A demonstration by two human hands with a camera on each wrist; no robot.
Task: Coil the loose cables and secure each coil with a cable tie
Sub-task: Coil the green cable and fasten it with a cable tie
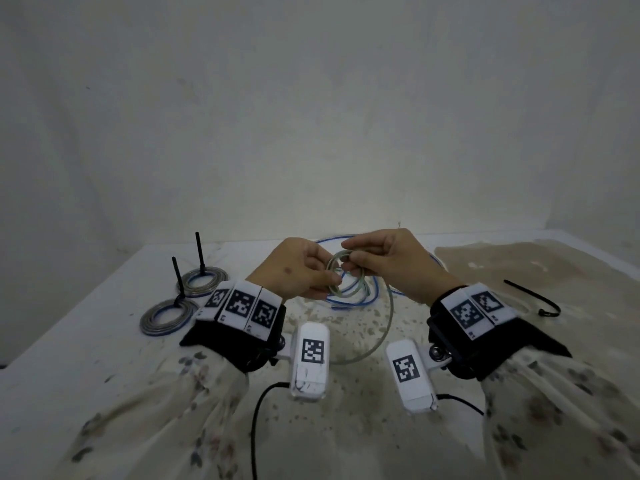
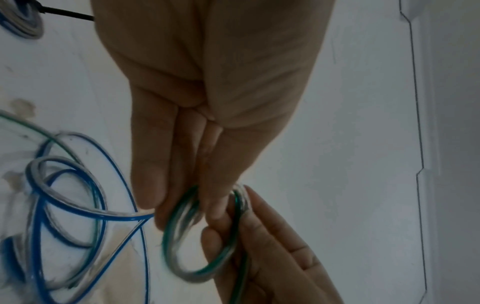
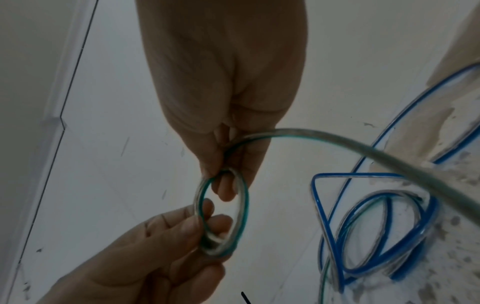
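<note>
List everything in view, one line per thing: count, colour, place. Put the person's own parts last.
green-striped cable: one, clear with a green stripe, small coil held between both hands above the table, loose tail curving down toward the person.
blue-striped cable: one, clear with blue, loose on the table behind the hands.
tied coils: two, grey-blue, left side of the table, each with a black tie standing up.
spare cable tie: one, black, on the table at right.
table: one, white, stained.
left hand: pinches the coil.
right hand: pinches the coil.
</note>
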